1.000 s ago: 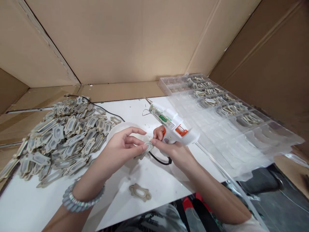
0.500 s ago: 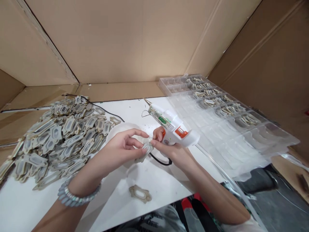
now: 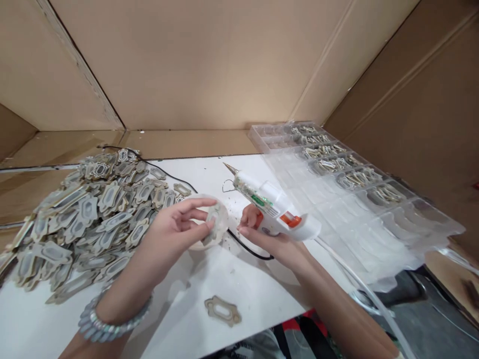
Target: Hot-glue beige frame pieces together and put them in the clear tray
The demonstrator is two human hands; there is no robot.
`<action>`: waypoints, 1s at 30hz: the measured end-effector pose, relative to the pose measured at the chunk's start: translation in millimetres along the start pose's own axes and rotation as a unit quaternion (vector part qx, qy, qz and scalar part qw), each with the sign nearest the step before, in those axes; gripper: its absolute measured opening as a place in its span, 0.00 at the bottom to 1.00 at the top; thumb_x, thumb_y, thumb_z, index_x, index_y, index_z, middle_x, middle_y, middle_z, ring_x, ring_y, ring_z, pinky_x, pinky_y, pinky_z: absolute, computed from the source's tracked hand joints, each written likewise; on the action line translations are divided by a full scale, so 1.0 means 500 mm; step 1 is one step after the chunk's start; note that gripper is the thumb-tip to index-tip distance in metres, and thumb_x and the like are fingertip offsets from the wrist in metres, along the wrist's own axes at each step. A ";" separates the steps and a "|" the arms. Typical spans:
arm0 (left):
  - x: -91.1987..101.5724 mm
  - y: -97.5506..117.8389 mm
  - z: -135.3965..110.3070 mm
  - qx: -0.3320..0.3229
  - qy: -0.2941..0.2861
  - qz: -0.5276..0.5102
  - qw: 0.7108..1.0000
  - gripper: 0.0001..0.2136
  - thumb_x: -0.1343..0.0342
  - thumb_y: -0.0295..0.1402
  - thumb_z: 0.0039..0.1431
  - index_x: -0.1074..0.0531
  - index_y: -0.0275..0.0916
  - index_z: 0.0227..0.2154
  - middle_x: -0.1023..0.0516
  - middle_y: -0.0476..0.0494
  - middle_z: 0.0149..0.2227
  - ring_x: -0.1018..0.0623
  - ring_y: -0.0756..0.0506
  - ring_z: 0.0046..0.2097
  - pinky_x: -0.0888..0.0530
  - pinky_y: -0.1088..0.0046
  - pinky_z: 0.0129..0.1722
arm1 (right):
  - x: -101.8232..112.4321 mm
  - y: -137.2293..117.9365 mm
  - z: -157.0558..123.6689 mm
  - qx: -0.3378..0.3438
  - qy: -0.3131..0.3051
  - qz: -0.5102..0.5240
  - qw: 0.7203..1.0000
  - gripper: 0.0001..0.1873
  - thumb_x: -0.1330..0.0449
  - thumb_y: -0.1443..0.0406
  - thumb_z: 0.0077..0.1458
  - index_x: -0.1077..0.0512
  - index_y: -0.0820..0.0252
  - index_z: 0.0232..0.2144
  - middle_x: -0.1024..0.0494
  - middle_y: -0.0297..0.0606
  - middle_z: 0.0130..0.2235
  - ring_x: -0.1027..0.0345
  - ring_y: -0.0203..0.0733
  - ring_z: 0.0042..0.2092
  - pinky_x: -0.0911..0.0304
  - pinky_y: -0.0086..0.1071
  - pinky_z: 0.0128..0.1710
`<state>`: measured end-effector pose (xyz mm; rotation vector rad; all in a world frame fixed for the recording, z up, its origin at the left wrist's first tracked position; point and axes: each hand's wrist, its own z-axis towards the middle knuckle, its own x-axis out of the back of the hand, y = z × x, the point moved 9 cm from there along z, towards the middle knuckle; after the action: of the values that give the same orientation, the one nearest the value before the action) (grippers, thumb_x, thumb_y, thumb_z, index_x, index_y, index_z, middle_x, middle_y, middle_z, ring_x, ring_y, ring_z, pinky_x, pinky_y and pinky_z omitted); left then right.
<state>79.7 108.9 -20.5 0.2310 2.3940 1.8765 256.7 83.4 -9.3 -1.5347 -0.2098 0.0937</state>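
My left hand pinches a small grey frame-shaped piece between thumb and fingers, over a round whitish dish. In my right hand is a white hot glue gun with orange parts, its metal nozzle pointing up and to the left. The fingers of that hand curl around the handle, and the thumb and index finger lie close together at the front. One loose frame piece lies flat on the white table near its front edge, apart from both hands.
A large heap of similar frame pieces covers the table's left side. At the right stands a clear compartment box, several sections filled with small pieces. A black cord runs behind the dish. Cardboard walls enclose the table.
My left hand has drawn away to the left with the frame piece. My right hand and the glue gun have shifted slightly right and down, so the hands are now apart.
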 end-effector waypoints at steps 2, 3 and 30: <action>0.047 0.014 0.000 -0.039 0.079 -0.011 0.996 0.26 0.26 0.39 0.36 0.19 0.37 0.43 0.21 0.45 0.31 0.23 0.50 0.29 0.26 0.79 0.26 | -0.001 -0.006 -0.004 0.020 -0.009 -0.063 0.998 0.11 0.36 0.61 0.53 0.35 0.55 0.25 0.31 0.31 0.27 0.35 0.37 0.30 0.38 0.32 0.32; 0.066 0.021 -0.003 -0.057 0.109 -0.015 0.992 0.26 0.26 0.39 0.36 0.19 0.37 0.43 0.21 0.45 0.31 0.22 0.50 0.30 0.26 0.80 0.26 | -0.004 -0.009 -0.006 0.031 -0.013 -0.089 0.995 0.11 0.36 0.62 0.54 0.34 0.55 0.25 0.31 0.31 0.27 0.35 0.37 0.29 0.38 0.32 0.31; 0.069 0.053 -0.048 -0.115 0.140 0.015 0.983 0.20 0.30 0.37 0.48 0.19 0.43 0.46 0.22 0.48 0.33 0.23 0.52 0.31 0.24 0.82 0.29 | -0.047 -0.034 -0.018 0.123 -0.077 -0.178 0.973 0.16 0.38 0.68 0.54 0.42 0.55 0.22 0.38 0.28 0.24 0.45 0.33 0.25 0.49 0.31 0.25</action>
<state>43.2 98.1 12.0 -0.0163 2.3133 2.3162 234.3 69.4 5.5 -1.2227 -0.5723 -0.0443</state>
